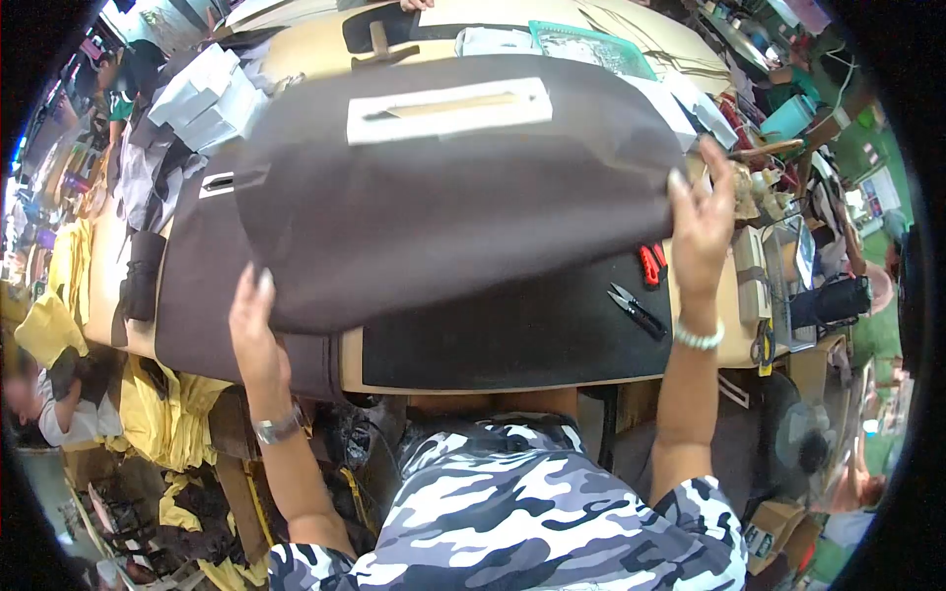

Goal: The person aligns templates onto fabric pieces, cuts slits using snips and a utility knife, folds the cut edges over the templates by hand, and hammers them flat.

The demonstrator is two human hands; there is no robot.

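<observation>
A: Where is the large dark brown sheet of smooth, flexible material [443,207]?
B: Raised at a slant above the table [724,325], between the two hands. A white rectangular frame [537,106] around a long slot sits near its far edge.

A: And the left hand [258,325]?
B: It is at the sheet's near left corner, fingers pointing away from the body. I can't tell whether it pinches the edge.

A: The right hand [702,217]?
B: Spread at the sheet's right end, the thumb by the edge and the fingers apart from it.

A: What lies underneath?
B: A flat black mat [473,350], partly covered from view. Black-handled metal snips [639,311] lie on its right part, with a red-handled tool [650,266] just beyond them.

A: On the left?
B: Another dark brown piece [202,286] with a small white-framed slot [219,184], and a dark roll of material [145,276] beside it. A wooden-handled hammer [382,47] lies past the far edge.
</observation>
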